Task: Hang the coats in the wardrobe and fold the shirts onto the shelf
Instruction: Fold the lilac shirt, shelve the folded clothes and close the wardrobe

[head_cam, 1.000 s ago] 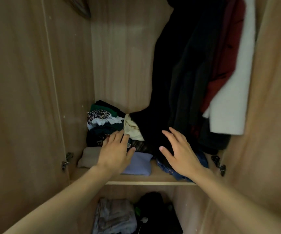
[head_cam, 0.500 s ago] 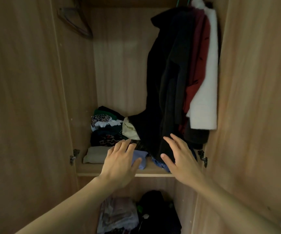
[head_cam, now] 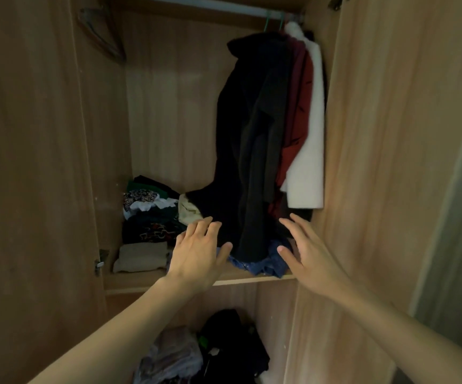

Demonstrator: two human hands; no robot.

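Before the shelf (head_cam: 252, 277), left hand (head_cam: 196, 256) and right hand (head_cam: 311, 259) spread (holding nothing), black coat (head_cam: 249, 151) hanging between.

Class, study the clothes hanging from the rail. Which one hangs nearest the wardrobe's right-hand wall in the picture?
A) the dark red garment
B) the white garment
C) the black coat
B: the white garment hangs at the right end of the row, with the dark red garment and the black coat to its left.

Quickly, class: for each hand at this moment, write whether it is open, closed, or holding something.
Left hand: open, fingers spread, holding nothing.
Right hand: open, fingers spread, holding nothing.
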